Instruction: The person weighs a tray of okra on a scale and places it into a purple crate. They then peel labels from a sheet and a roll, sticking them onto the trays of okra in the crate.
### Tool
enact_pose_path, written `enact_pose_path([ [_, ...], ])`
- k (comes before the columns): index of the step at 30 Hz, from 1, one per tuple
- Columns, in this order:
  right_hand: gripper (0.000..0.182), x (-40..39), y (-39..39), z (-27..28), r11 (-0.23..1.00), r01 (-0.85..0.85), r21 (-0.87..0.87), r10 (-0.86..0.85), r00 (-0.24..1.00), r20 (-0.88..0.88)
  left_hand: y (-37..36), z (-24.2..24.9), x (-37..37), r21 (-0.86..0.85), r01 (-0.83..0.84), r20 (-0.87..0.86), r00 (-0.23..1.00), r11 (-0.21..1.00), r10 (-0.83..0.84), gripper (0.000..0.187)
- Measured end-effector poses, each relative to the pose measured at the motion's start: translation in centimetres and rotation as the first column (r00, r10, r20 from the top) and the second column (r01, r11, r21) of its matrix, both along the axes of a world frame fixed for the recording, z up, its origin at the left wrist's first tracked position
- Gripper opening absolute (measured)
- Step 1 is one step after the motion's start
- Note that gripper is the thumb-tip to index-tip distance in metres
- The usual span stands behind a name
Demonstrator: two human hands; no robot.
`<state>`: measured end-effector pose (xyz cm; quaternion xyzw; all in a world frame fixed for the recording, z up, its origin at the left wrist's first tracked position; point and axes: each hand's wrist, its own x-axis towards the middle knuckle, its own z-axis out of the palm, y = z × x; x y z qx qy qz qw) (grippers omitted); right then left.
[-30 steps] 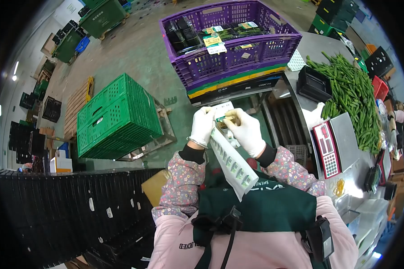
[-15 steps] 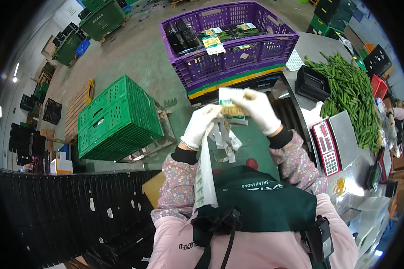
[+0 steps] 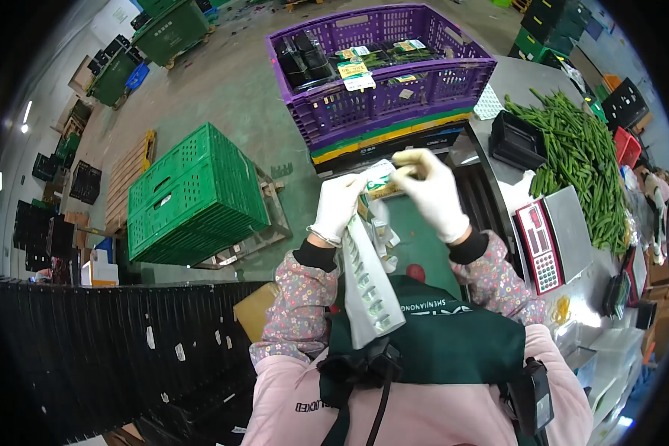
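My left hand (image 3: 339,207), in a white glove, is closed on a long white strip of labels (image 3: 369,286) that hangs down over the dark green apron. A green, white and yellow label (image 3: 381,181) extends from its fingertips. My right hand (image 3: 432,195), also gloved, is at the right end of this label, with thumb and index finger curled; whether it grips the label is unclear. Beyond both hands a purple crate (image 3: 379,102) holds black trays and labelled packs of green vegetables. One label hangs over the crate's near rim.
Stacked green crates (image 3: 193,197) stand on a pallet at the left. On the metal table at the right are a scale (image 3: 539,249), black trays (image 3: 518,140) and a heap of green pods (image 3: 583,171). A person's arm (image 3: 655,195) shows at the far right.
The label strip has swung right and now shows its printed side over the apron. The label between my hands has tilted, and the fingers of my right hand have lifted and curled.
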<state>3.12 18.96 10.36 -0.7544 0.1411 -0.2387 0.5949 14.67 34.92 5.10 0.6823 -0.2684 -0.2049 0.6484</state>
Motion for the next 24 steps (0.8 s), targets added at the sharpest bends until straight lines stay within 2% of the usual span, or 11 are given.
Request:
enact_pose_path([
  [1, 0.028, 0.1, 0.8, -0.5, 0.993, 0.012, -0.117, -0.006, 0.998, 0.056, -0.3, 0.2, -0.1, 0.002, -0.032, 0.071, 0.997, 0.999, 0.032, 0.025],
  [3, 0.027, 0.3, 1.9, -0.7, 1.000, -0.005, -0.023, 0.006, 0.999, 0.053, -0.7, 0.7, -0.7, -0.025, -0.025, 0.020, 0.999, 0.999, 0.026, 0.025],
  [9, 0.028, 1.4, 2.0, -2.5, 0.989, 0.028, -0.144, -0.021, 0.999, 0.045, -0.8, 1.3, -0.9, -0.036, -0.002, -0.006, 1.000, 0.999, 0.002, 0.026],
  [11, 0.039, 1.1, 2.4, -1.2, 0.809, 0.212, -0.548, -0.214, 0.975, 0.061, -0.6, 1.3, -0.9, -0.054, -0.009, -0.006, 1.000, 0.998, 0.009, 0.026],
  [13, 0.053, 1.3, 0.6, -1.9, 0.844, 0.237, -0.482, -0.279, 0.960, -0.016, 0.0, 1.4, -0.7, -0.057, -0.011, -0.118, 0.993, 0.998, 0.004, 0.023],
  [15, 0.048, 1.7, -1.8, -2.4, 0.995, -0.101, 0.009, 0.100, 0.960, -0.261, 0.2, 1.4, -0.6, -0.064, 0.007, -0.161, 0.987, 0.998, -0.017, 0.022],
  [16, 0.037, 1.8, -1.9, -2.2, 0.953, -0.175, 0.248, 0.223, 0.958, -0.182, 0.3, 1.8, -0.6, -0.075, 0.025, -0.201, 0.979, 0.997, -0.039, 0.022],
  [19, 0.027, 2.3, -2.9, -1.3, 0.895, -0.207, 0.395, 0.285, 0.947, -0.150, 1.1, 3.4, -0.2, -0.130, 0.141, -0.137, 0.978, 0.981, -0.159, 0.030],
  [21, 0.021, 2.0, -2.5, 0.2, 0.917, -0.211, 0.338, 0.289, 0.937, -0.199, 1.1, 3.3, 0.7, -0.215, 0.176, -0.324, 0.915, 0.961, -0.240, 0.034],
  [23, 0.024, 1.9, -2.3, 0.4, 0.892, -0.432, 0.134, 0.445, 0.891, -0.094, 1.6, 2.8, 1.8, -0.263, 0.088, -0.631, 0.738, 0.961, -0.240, 0.037],
  [24, 0.028, 2.0, -2.4, 0.0, 0.884, -0.465, -0.057, 0.464, 0.885, -0.021, 1.8, 2.1, 2.2, -0.279, 0.096, -0.641, 0.722, 0.955, -0.260, 0.039],
])
